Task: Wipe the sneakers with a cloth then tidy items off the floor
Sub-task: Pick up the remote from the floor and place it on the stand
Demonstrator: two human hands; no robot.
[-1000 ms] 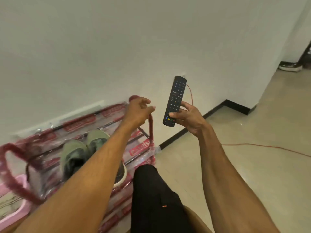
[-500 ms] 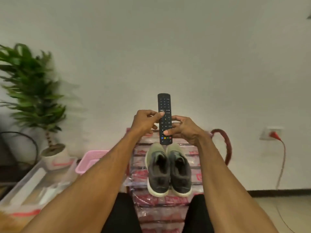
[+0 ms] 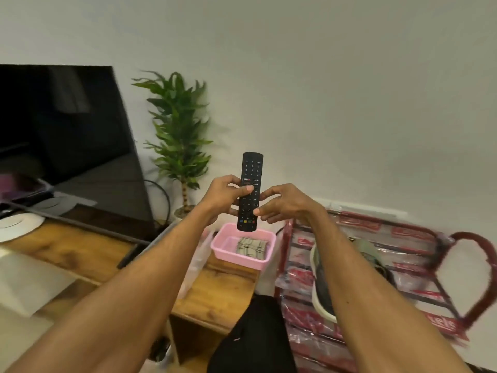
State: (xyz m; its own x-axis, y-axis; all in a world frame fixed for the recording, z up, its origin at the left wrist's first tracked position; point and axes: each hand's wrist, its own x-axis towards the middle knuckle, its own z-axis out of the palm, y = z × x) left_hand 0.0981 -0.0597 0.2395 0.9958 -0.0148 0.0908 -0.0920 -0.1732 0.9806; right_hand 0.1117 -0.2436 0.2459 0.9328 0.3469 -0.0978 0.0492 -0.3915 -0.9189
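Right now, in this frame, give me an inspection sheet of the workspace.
Surface: wooden cabinet top, partly bare.
Job's things: remote upright in the air; sneakers on the red rack.
Clutter: pink basket holding a folded checked cloth.
Hands: left hand grips the remote; right hand open beside it.
Cables: black cable behind the TV.
Surroundings: potted plant, white wall.

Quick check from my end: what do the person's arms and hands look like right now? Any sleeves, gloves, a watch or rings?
Both forearms are bare up to the frame's bottom edge, with no sleeve in view. The left hand and the right hand wear no gloves. No watch, bracelet or band shows at either wrist, and no ring is visible on the fingers that show. No cables or markings appear on either arm.
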